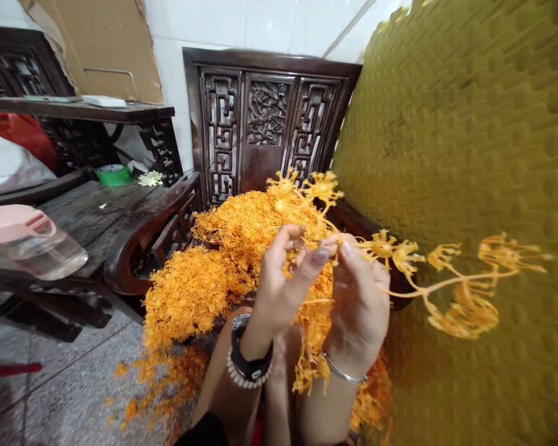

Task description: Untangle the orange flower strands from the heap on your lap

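Note:
My left hand (pixel 283 279), with a watch and bead bracelet on the wrist, is closed in a pinch on an orange plastic flower sprig (pixel 307 192) that rises above my fingers. My right hand (pixel 360 297), wearing a thin bangle, is closed on a long orange branch (pixel 451 285) with several tufted flower heads that stretches out to the right. The two hands meet fingertip to fingertip where the sprig and branch join. Behind and below them lies a large heap of the same orange sprigs (pixel 214 266).
A big olive-yellow textured cushion (pixel 469 155) fills the right side. A dark carved wooden chair back (pixel 265 118) stands behind the heap. On the left are a wooden bench (pixel 97 210), a clear jug with a pink lid (pixel 28 241) and green tape (pixel 113 175). Loose sprigs litter the speckled floor (pixel 74 396).

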Available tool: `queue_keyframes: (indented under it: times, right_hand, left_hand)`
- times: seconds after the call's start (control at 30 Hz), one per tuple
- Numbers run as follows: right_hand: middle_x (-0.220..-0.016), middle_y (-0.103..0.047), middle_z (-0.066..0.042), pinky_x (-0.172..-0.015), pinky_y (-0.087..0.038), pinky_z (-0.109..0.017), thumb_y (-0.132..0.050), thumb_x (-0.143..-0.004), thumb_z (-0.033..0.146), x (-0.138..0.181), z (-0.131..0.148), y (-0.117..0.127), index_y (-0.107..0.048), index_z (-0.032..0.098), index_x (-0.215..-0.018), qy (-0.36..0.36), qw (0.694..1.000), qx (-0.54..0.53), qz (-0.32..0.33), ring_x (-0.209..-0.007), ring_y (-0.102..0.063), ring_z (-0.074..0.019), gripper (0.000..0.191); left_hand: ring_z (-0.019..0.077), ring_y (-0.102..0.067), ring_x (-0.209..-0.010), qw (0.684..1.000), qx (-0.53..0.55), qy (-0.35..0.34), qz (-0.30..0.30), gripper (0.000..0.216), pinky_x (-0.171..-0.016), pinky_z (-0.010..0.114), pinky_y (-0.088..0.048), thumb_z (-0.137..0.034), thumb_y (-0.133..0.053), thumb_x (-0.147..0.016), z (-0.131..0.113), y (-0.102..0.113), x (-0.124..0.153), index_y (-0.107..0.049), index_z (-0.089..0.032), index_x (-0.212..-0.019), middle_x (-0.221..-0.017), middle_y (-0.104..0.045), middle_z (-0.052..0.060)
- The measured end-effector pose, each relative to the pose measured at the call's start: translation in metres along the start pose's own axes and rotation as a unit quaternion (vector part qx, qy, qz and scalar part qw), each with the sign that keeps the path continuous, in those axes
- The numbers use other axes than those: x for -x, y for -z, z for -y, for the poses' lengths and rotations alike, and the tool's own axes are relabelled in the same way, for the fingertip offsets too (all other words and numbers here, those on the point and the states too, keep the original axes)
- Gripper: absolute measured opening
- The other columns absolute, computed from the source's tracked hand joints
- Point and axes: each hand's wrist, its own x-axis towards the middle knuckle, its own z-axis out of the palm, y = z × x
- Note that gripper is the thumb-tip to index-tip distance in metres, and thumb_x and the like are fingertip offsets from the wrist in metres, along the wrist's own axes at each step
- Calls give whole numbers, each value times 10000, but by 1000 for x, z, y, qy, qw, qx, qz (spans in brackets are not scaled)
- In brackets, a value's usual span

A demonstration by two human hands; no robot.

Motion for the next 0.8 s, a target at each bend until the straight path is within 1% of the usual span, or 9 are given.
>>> queue_keyframes:
  times: [0.07, 0.17, 0.27, 0.33, 0.4, 0.5, 0.63, 0.73, 0.8]
  right_hand:
    - [-749, -687, 28, -785, -527, -240, -656, -743, 205, -1, -1, 3, -705, 239, -743, -18, 999, -6, 26, -734, -626, -101, 60]
    - [-761, -679, 44, -726, -535, -208, -660, -747, 217, -3, -2, 7, -694, 245, -753, -16, 998, 6, 53, -716, -621, -87, 44]
    - [-868, -674, 49, -793, -516, -190, -652, -764, 249, -4, -3, 9, -688, 270, -849, 2, 997, 36, 61, -837, -621, -85, 94]
    - [-937, -678, 28, -870, -497, -223, -633, -781, 292, -5, -3, 11, -691, 264, -899, 8, 995, 57, 79, -924, -617, -112, 134]
    - [-971, -686, 2, -935, -474, -283, -608, -797, 328, -5, -2, 12, -702, 254, -900, 14, 992, 64, 110, -981, -613, -152, 158]
    - [-948, -698, 3, -952, -464, -311, -614, -793, 266, -5, 0, 17, -712, 263, -876, 23, 986, 80, 144, -981, -618, -164, 128]
    - [-962, -693, -8, -914, -480, -303, -600, -799, 214, -8, 5, 24, -719, 239, -845, 36, 972, 133, 189, -979, -610, -161, 131]
    - [-1014, -684, -7, -988, -432, -340, -614, -791, 251, -10, 6, 29, -712, 253, -921, 18, 959, 186, 212, -1025, -596, -169, 162]
    - [-1045, -673, 30, -1051, -371, -348, -607, -796, 240, -9, 6, 31, -696, 314, -946, -13, 959, 189, 210, -1077, -571, -144, 189]
  left_hand:
    - [92, -358, -577, 1000, -13, 3, 6, 275, -555, 225, -330, -473, -546, -815, 3, -2, -1, -487, -204, -793, -664, -420, -28]
    - [95, -328, -553, 998, -55, -20, 9, 309, -518, 239, -286, -411, -429, -893, 5, -2, -2, -421, -194, -674, -609, -365, -32]
    - [91, -311, -535, 989, -129, -32, 64, 311, -500, 249, -255, -362, -411, -902, 3, 2, -3, -404, -188, -645, -579, -334, -40]
    - [90, -330, -540, 979, -174, -33, 101, 275, -517, 250, -270, -327, -432, -887, 1, 6, -2, -421, -185, -652, -581, -350, -41]
    - [90, -352, -554, 968, -212, -34, 127, 241, -536, 248, -286, -289, -458, -861, -2, 10, -1, -430, -182, -647, -590, -368, -40]
    - [84, -343, -544, 955, -251, -19, 158, 237, -531, 242, -280, -265, -492, -822, -5, 18, 0, -418, -179, -615, -580, -360, -44]
    - [80, -323, -524, 930, -309, 15, 201, 286, -522, 243, -262, -300, -499, -811, -9, 27, -2, -391, -177, -576, -544, -328, -53]
    - [86, -328, -517, 901, -389, 29, 192, 301, -519, 252, -233, -334, -472, -821, -9, 30, -6, -397, -177, -576, -535, -345, -52]
    - [93, -340, -520, 874, -454, 23, 174, 268, -530, 260, -214, -325, -465, -818, -7, 29, -9, -431, -176, -597, -539, -376, -47]
